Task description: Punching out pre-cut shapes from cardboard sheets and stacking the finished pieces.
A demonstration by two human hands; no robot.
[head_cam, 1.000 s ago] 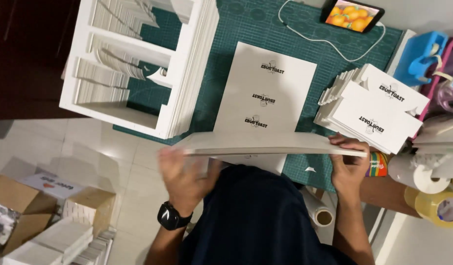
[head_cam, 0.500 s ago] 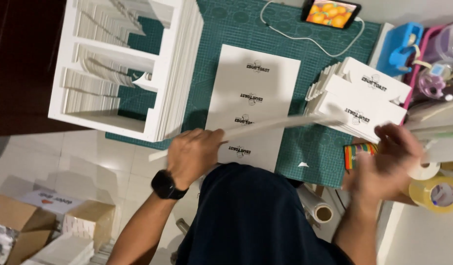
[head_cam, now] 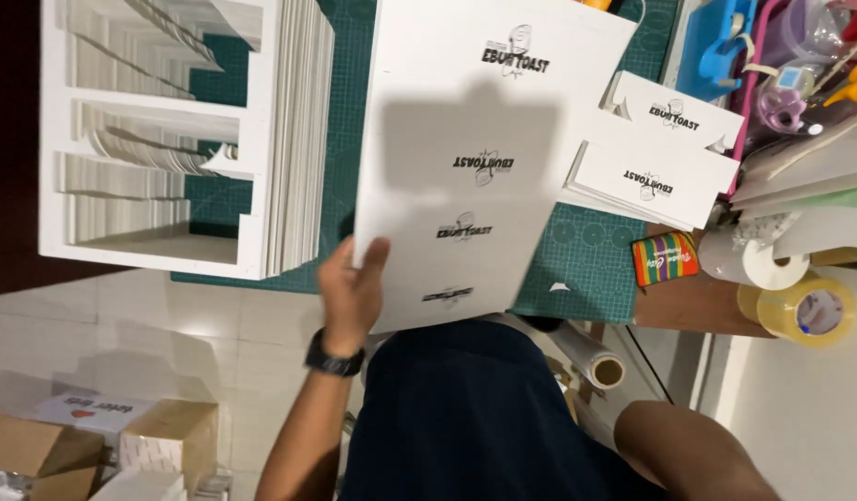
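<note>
Left hand (head_cam: 352, 288) grip pinches the white sheet's (head_cam: 484, 139) near-left edge.

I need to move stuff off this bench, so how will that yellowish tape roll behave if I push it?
The tape roll is round, but seems to lie flat, so it would probably slide, not roll. It looks thickly wound, so likely fairly heavy. It sits near the paper roll and may bump it.

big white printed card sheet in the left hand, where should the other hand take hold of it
Probably at the lower right edge of the large white printed card sheet, coming in from the right. The sheet is wide and thin, and the left hand pinches only its lower left edge, so the opposite side is unsupported. The right hand itself is not visible.
</note>
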